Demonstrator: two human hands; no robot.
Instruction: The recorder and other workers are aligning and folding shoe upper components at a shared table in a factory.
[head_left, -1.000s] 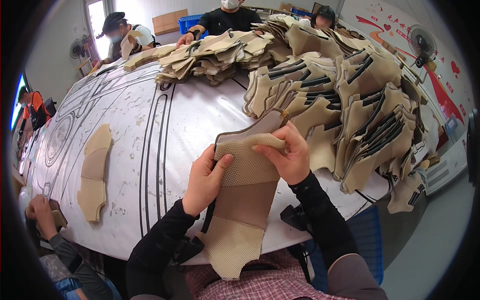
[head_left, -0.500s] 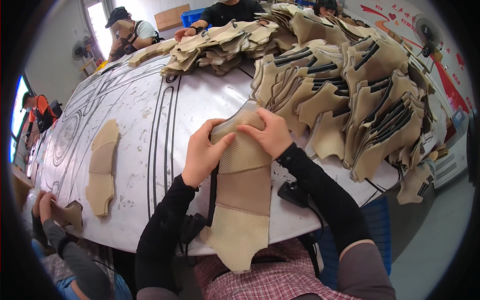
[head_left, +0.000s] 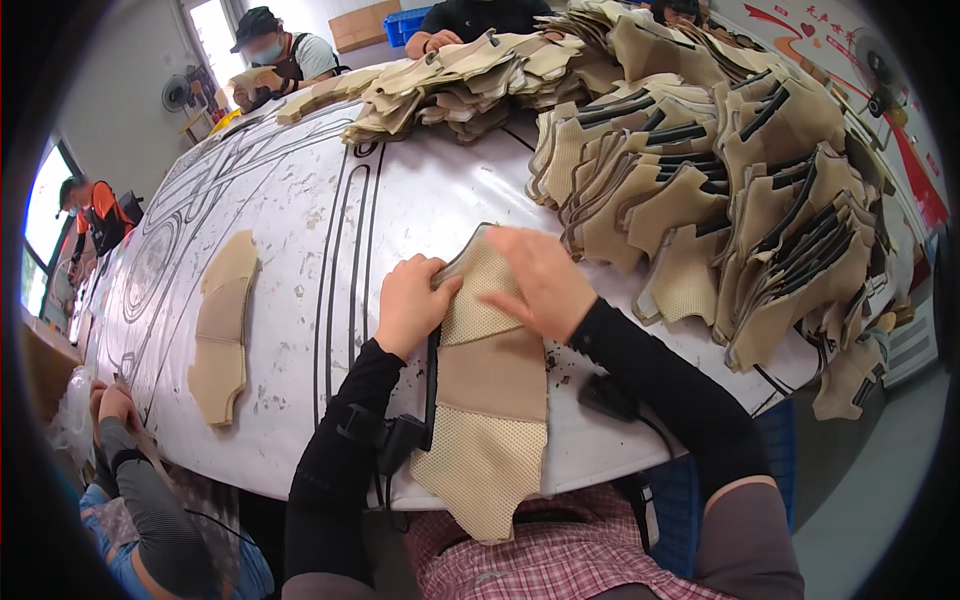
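Observation:
A long beige mesh fabric panel (head_left: 492,375) with a smooth tan middle band and dark edging on its left side lies in front of me, its lower end hanging past the table edge. My left hand (head_left: 410,305) pinches its upper left edge, thumb on top. Over the upper right part is my right hand (head_left: 548,285), slightly blurred, with thumb and fingers apart and lying flat on the mesh. The panel's upper right edge is partly hidden beneath that hand.
Piles of similar beige panels (head_left: 680,190) cover the right of the white table (head_left: 300,300), and another heap (head_left: 460,85) stands at the back. A small stack of panels (head_left: 222,330) lies to the left. A co-worker's hands (head_left: 117,405) are at the left edge; other people sit across.
My right hand has gone from pinching the panel's top to lying spread over it. My left hand still grips the left edge. The view has shifted slightly.

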